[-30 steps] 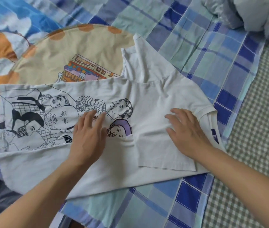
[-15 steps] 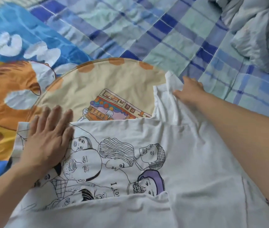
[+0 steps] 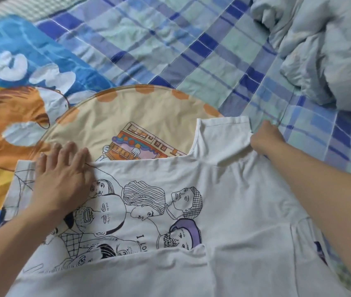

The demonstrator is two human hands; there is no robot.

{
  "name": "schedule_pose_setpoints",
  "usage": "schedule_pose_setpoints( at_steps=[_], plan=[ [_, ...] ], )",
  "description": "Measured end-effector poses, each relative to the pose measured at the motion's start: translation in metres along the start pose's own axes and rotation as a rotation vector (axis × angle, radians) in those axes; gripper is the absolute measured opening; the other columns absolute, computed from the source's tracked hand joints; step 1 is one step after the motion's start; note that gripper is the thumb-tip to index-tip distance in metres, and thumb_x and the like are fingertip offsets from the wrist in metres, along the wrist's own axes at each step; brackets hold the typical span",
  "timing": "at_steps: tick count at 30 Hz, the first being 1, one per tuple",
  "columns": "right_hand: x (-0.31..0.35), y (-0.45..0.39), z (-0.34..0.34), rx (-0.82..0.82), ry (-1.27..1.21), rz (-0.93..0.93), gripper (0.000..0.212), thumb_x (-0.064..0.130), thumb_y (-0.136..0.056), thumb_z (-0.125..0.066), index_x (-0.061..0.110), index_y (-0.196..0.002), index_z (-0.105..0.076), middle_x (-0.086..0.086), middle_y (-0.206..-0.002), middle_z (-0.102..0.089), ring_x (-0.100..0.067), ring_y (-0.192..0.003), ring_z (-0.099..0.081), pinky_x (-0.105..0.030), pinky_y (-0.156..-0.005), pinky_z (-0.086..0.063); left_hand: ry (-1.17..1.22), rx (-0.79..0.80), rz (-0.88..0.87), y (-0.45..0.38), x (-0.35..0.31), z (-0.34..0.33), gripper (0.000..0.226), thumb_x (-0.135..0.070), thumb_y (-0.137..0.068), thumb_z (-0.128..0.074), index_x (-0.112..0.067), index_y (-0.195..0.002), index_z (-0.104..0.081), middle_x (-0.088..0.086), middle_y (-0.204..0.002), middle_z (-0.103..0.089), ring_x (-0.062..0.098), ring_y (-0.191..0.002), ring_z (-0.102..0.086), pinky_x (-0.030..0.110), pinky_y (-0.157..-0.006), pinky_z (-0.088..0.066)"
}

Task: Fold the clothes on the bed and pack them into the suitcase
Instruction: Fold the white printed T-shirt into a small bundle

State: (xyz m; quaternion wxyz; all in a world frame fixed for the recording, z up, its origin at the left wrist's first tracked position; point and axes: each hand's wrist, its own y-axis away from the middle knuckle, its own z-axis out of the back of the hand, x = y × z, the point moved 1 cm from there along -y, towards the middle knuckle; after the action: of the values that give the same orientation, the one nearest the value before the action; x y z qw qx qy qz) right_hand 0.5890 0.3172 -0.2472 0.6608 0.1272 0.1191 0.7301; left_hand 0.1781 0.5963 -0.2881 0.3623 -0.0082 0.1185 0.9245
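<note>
White t-shirt lies on the bed; our left hand presses it with flat fingers, our right hand pinches the sleeve. We should fold the sleeve inward, keeping the cloth taut.

Blue plaid bedsheet underneath; cartoon-print blanket at left; crumpled pale-blue duvet top right.

Open plaid sheet stretches beyond the white T-shirt, offering free passage; a rumpled grey duvet blocks the bed's far right corner.
</note>
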Motion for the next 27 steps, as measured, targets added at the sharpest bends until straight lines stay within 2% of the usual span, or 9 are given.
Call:
schedule_pose_setpoints(
  at_steps=[3,6,9,13,17,20,23,25,27],
  plan=[
    [0.015,-0.003,-0.004,0.06,-0.06,0.149,0.052,0.017,-0.097,-0.043,0.014,-0.148,-0.033,-0.021,-0.145,-0.045,-0.042,-0.129,-0.046,-0.044,-0.106,-0.04,0.124,-0.032,0.053,-0.017,-0.049,0.023,0.038,-0.033,-0.082,-0.049,-0.011,-0.108,-0.064,0.02,-0.122,-0.056,0.042,-0.112,-0.046,0.053,-0.096,-0.042],
    [0.023,-0.015,-0.006,0.105,-0.138,0.142,0.052,0.021,-0.097,-0.052,0.012,-0.145,-0.036,-0.018,-0.14,-0.051,-0.038,-0.125,-0.051,-0.04,-0.102,-0.044,0.36,-0.043,-0.058,-0.036,-0.125,0.035,0.038,-0.029,-0.088,-0.047,-0.013,-0.115,-0.068,0.015,-0.111,-0.067,0.039,-0.107,-0.053,0.045,-0.091,-0.047],
    [0.026,-0.027,-0.008,0.1,-0.189,0.14,0.047,0.021,-0.089,-0.061,0.011,-0.133,-0.048,-0.014,-0.13,-0.057,-0.035,-0.114,-0.057,-0.04,-0.096,-0.05,0.607,0.049,-0.13,-0.065,-0.205,0.028,0.036,-0.031,-0.097,-0.055,-0.017,-0.129,-0.062,0.003,-0.114,-0.07,0.028,-0.113,-0.06,0.035,-0.09,-0.048],
    [0.026,-0.047,-0.013,0.112,-0.267,0.148,0.038,0.012,-0.087,-0.066,0.003,-0.123,-0.06,-0.014,-0.113,-0.063,-0.026,-0.099,-0.059,-0.036,-0.089,-0.052,0.606,0.162,-0.094,-0.108,-0.278,0.002,0.039,-0.041,-0.095,-0.059,-0.012,-0.12,-0.057,0.011,-0.117,-0.065,0.035,-0.109,-0.061,0.039,-0.086,-0.051],
    [0.012,-0.054,-0.009,0.162,-0.651,0.083,0.025,0.001,-0.087,-0.063,0.004,-0.111,-0.069,-0.011,-0.109,-0.071,-0.026,-0.099,-0.069,-0.04,-0.089,-0.058,0.675,0.127,0.061,-0.124,-0.289,-0.009,0.015,-0.025,-0.09,-0.057,-0.013,-0.097,-0.064,0.01,-0.099,-0.068,0.032,-0.092,-0.064,0.033,-0.073,-0.045],
    [0.003,-0.028,0.019,0.162,-0.937,0.153,0.016,0.002,-0.092,-0.063,0.017,-0.092,-0.07,0.001,-0.092,-0.071,-0.013,-0.085,-0.066,-0.028,-0.079,-0.054,1.15,0.172,0.143,-0.114,-0.277,0.011,0.012,-0.02,-0.087,-0.067,-0.018,-0.078,-0.061,0.003,-0.073,-0.062,0.022,-0.066,-0.058,0.031,-0.063,-0.044],
    [-0.014,0.03,0.059,0.184,-1.148,0.305,0.021,0.002,-0.094,-0.063,0.021,-0.093,-0.069,0.013,-0.081,-0.07,0.001,-0.079,-0.064,-0.017,-0.079,-0.048,1.382,0.141,-0.068,-0.069,-0.252,0.057,0.017,-0.02,-0.084,-0.072,-0.022,-0.079,-0.056,-0.001,-0.073,-0.058,0.015,-0.07,-0.051,0.03,-0.065,-0.041],
    [-0.047,0.077,0.072,0.24,-1.272,0.341,0.013,0.013,-0.085,-0.075,0.021,-0.093,-0.071,0.012,-0.088,-0.071,-0.003,-0.09,-0.065,-0.019,-0.091,-0.05,1.319,0.176,-0.259,-0.023,-0.239,0.081,0.018,-0.016,-0.084,-0.076,-0.021,-0.084,-0.059,-0.002,-0.081,-0.066,0.013,-0.077,-0.059,0.027,-0.072,-0.046],
    [-0.087,0.12,0.067,0.274,-1.251,0.339,0.02,0.025,-0.067,-0.082,0.024,-0.085,-0.075,0.011,-0.104,-0.071,-0.008,-0.104,-0.064,-0.021,-0.098,-0.048,1.113,0.259,-0.402,0.025,-0.226,0.087,0.021,-0.015,-0.085,-0.081,-0.024,-0.093,-0.063,-0.009,-0.095,-0.071,0.004,-0.092,-0.066,0.018,-0.087,-0.048]
  ],
)
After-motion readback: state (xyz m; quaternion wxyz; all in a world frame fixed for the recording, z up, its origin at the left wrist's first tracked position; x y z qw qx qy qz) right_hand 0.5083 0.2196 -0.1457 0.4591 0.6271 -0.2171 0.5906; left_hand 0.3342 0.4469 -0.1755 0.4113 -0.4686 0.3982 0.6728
